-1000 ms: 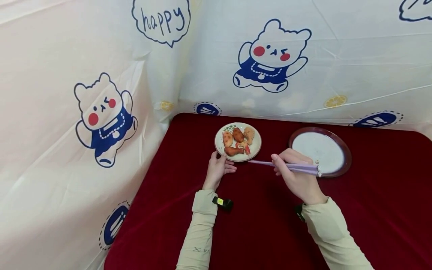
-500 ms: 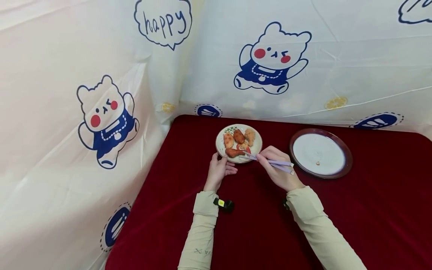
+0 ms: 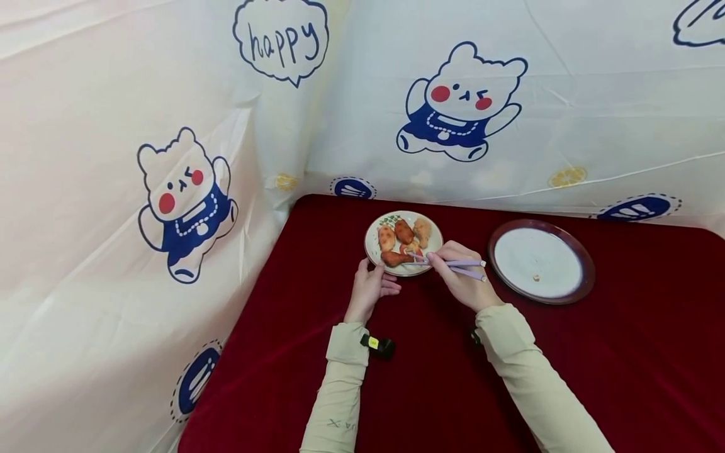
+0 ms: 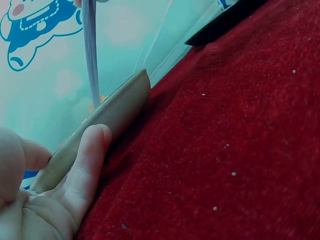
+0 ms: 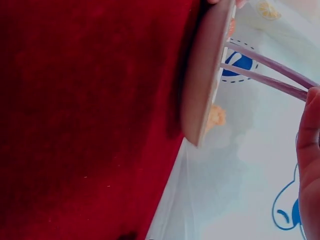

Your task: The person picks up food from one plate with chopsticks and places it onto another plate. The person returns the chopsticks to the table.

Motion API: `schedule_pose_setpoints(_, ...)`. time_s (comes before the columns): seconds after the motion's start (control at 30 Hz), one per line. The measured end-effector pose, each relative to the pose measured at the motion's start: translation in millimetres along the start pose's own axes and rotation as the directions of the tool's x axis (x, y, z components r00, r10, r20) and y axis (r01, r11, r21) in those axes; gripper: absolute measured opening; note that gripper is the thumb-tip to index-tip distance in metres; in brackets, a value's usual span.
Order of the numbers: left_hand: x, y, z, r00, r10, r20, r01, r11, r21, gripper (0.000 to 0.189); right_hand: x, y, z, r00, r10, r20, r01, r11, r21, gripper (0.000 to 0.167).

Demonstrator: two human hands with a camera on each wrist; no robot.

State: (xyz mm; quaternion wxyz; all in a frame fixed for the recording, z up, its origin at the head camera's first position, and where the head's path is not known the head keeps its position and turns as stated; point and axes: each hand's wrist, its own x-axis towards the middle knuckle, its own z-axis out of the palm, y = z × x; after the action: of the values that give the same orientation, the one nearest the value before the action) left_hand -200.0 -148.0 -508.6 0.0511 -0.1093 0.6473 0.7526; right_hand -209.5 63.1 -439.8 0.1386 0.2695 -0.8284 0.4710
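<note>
A small cream plate point(image 3: 370, 246) bears a drumstick point(image 3: 396, 258), a brown fried piece point(image 3: 404, 232), a pale fried piece point(image 3: 422, 233) and a browned oval piece point(image 3: 387, 239). My left hand point(image 3: 368, 291) grips the plate's near left rim, the thumb at the edge and the fingers point(image 4: 85, 170) against its outer side. With my right hand point(image 3: 466, 286) I hold a pair of lilac chopsticks point(image 3: 469, 263). Their spread tips are over the plate beside the drumstick and a reddish piece. Whether they touch food is unclear.
A larger white plate with a brown rim point(image 3: 588, 267) stands to the right, a small crumb point(image 3: 536, 277) on it. Dark red cloth point(image 3: 425, 377) covers the table. A printed white curtain point(image 3: 362, 94) closes off the back and left.
My right hand has moved left from beside the larger plate, bringing the chopstick tips over the food, and the tips have spread apart. The left hand keeps its hold on the small plate.
</note>
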Motion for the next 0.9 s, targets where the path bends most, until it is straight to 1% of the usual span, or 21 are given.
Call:
schedule_pose_setpoints(0.1,-0.3,-0.7,-0.4,1.0,0.005,0.005,-0.005,1.0,0.001,0.057,0.6,-6.5,-1.2,1.0,0.005,-0.029,-0.006,1.0,-0.024,0.023)
schedule_pose_setpoints(0.2,-0.1,-0.7,-0.5,1.0,0.01,0.009,-0.01,1.0,-0.002,0.057,2.8,-14.2,-3.0,0.998,0.026,-0.065,-0.028,0.999,-0.034,0.026)
schedule_pose_setpoints(0.33,0.7,-0.2,-0.4,1.0,0.004,0.01,-0.004,1.0,-0.003,0.059,7.0,-20.2,-4.3,0.986,0.133,-0.1,-0.134,0.991,-0.005,0.031)
schedule_pose_setpoints(0.4,1.1,-0.3,-0.4,1.0,-0.003,0.01,0.003,1.0,-0.002,0.059,8.4,-21.3,-4.1,0.977,0.19,-0.099,-0.189,0.982,0.014,0.032)
schedule_pose_setpoints(0.47,1.3,-0.4,-0.5,1.0,-0.012,0.009,0.012,1.0,-0.003,0.059,8.8,-21.1,-3.5,0.971,0.223,-0.086,-0.223,0.975,0.012,0.034)
schedule_pose_setpoints(0.57,1.0,-0.2,-0.9,1.0,-0.024,0.014,0.024,1.0,-0.007,0.06,9.0,-21.1,-3.0,0.968,0.231,-0.096,-0.232,0.973,0.004,0.035)
schedule_pose_setpoints(0.67,0.9,1.2,-1.7,0.999,-0.03,0.031,0.031,0.999,-0.016,0.062,11.6,-23.0,-3.8,0.961,0.225,-0.163,-0.227,0.974,0.002,0.035)
schedule_pose_setpoints(0.77,0.5,4.2,-2.9,0.998,-0.038,0.049,0.039,0.999,-0.028,0.063,16.1,-25.4,-4.9,0.949,0.222,-0.225,-0.229,0.973,-0.007,0.04)
schedule_pose_setpoints(0.83,-2.0,8.6,-3.2,0.998,-0.044,0.055,0.045,0.999,-0.028,0.062,18.7,-26.1,-4.8,0.948,0.219,-0.232,-0.23,0.973,-0.02,0.042)
schedule_pose_setpoints(0.9,-6.2,14.0,-2.9,0.997,-0.047,0.061,0.049,0.999,-0.023,0.062,20.0,-26.9,-4.3,0.954,0.209,-0.215,-0.222,0.974,-0.036,0.043)
